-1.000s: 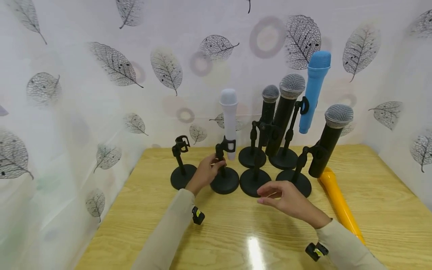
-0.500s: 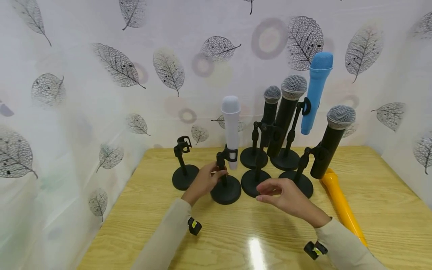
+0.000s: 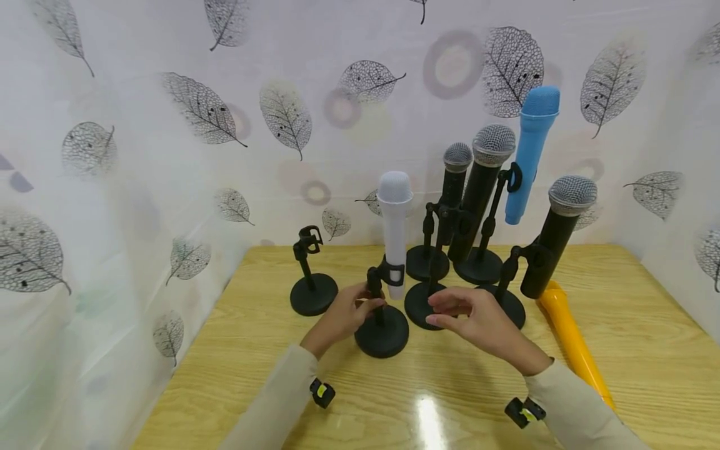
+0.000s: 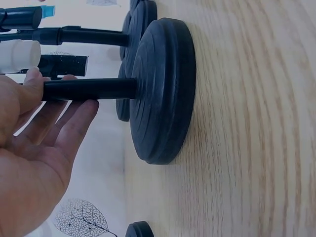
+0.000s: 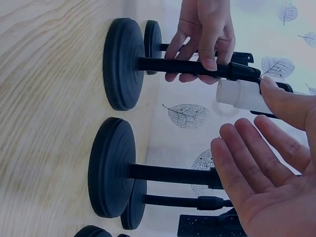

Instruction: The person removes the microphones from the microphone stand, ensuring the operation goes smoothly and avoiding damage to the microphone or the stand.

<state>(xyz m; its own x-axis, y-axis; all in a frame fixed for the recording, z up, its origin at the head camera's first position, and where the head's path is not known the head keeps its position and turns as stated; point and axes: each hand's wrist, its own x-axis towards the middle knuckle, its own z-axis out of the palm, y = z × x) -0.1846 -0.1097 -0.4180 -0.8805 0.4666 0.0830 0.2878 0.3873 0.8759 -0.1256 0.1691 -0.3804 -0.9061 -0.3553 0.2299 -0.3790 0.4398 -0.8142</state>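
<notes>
My left hand [image 3: 351, 312] grips the pole of a black tabletop microphone stand [image 3: 382, 334], thumb on one side and fingers on the other. A white microphone [image 3: 395, 219] sits upright in this stand's clip. The round base is close to the wooden table in the left wrist view, where the bare lower pole [image 4: 113, 89] shows. My right hand [image 3: 478, 322] hovers to the right, fingers loosely bent, holding nothing. It overlaps the base of a neighbouring stand [image 3: 419, 306] in the head view. In the right wrist view its thumb overlaps the white microphone [image 5: 242, 95].
An unfilled stand [image 3: 312, 294] stands at the left. To the right, several stands carry black microphones [image 3: 548, 240] with silver heads and a blue microphone [image 3: 529, 156]. An orange microphone-shaped object [image 3: 574, 344] lies at the right. A leaf-patterned sheet [image 3: 360, 137] hangs behind the table.
My left hand has brought the stand with the white microphone toward me and slightly right, away from the back row. The right hand has stayed almost in place.
</notes>
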